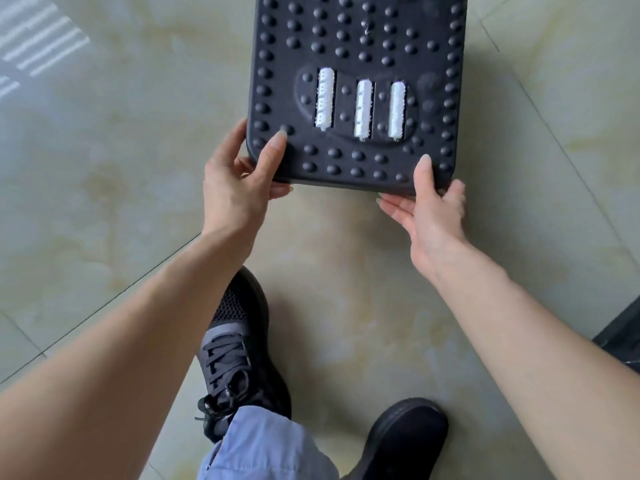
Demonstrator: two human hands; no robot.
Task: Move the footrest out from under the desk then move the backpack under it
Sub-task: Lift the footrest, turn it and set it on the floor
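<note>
The footrest is a black plastic board covered in round bumps, with three white ridged rollers set in its near half. It fills the upper middle of the head view, above the pale tiled floor. My left hand grips its near left corner, thumb on top and fingers underneath. My right hand holds its near right edge, thumb on the top surface and fingers curled below. No backpack or desk is in view.
Glossy beige floor tiles spread on all sides. My two black shoes stand just below the footrest's near edge. A dark object juts in at the right edge. Window light reflects on the floor at top left.
</note>
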